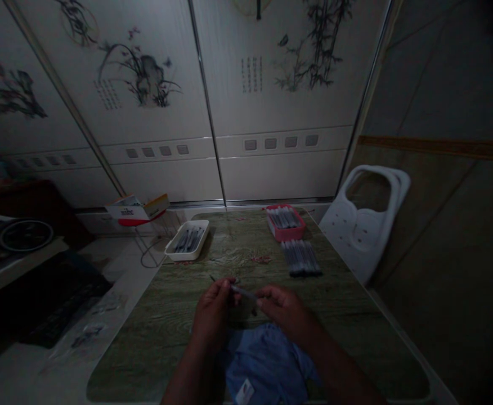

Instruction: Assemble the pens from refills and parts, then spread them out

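Note:
Between my hands, above the middle of the table, is a slim pen with a pale, see-through barrel. Closed fingers of my left hand grip its left part, and a thin dark end pokes out beyond them. My right hand pinches the right end between thumb and fingers. Just below my hands lies a crumpled blue cloth with a white label. Past my right hand, a row of similar pens lies side by side, dark ends toward me.
A pink basket full of pens stands at the back right of the table. A cream tray of dark slim pieces sits at the left edge. Reddish bits lie mid-table. A folded white chair leans at right.

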`<act>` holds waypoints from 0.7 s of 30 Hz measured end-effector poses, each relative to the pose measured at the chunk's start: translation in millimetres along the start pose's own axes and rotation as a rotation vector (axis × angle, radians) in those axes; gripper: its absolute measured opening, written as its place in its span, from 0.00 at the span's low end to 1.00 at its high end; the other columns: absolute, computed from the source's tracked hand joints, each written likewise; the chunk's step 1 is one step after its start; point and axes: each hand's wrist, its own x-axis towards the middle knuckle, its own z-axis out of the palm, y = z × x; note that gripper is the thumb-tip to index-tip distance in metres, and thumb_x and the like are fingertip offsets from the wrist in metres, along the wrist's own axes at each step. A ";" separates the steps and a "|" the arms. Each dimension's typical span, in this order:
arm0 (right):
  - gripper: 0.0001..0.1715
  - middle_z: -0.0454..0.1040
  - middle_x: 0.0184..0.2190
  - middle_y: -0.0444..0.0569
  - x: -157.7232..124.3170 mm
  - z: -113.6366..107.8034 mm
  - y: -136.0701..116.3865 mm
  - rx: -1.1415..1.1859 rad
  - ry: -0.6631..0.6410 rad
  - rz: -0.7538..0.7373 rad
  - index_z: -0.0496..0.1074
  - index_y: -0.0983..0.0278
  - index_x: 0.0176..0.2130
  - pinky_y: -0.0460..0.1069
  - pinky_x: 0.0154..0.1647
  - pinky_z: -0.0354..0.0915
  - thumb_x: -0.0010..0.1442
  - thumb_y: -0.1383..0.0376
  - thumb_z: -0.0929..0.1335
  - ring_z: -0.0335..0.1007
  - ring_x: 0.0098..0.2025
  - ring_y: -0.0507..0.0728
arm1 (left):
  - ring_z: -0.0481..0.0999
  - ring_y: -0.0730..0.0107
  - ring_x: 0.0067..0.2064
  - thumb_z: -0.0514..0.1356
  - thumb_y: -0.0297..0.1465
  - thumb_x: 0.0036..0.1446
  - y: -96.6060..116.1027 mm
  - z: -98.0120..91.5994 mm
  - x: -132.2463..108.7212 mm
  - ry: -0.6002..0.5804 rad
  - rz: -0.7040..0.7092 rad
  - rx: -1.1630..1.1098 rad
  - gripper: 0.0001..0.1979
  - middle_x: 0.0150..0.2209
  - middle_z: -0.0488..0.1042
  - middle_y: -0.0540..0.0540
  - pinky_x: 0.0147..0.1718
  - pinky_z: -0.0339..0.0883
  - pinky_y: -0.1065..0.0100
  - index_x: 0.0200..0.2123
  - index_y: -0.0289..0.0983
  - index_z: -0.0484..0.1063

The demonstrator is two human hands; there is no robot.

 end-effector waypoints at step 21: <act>0.14 0.70 0.27 0.42 -9.0 3.6 -8.9 -0.044 0.091 -0.025 0.76 0.65 0.41 0.47 0.31 0.57 0.62 0.58 0.68 0.61 0.30 0.52 | 0.74 0.71 0.33 0.66 0.48 0.56 -7.0 27.6 -6.9 0.109 0.095 0.068 0.25 0.38 0.80 0.44 0.34 0.67 0.70 0.48 0.36 0.75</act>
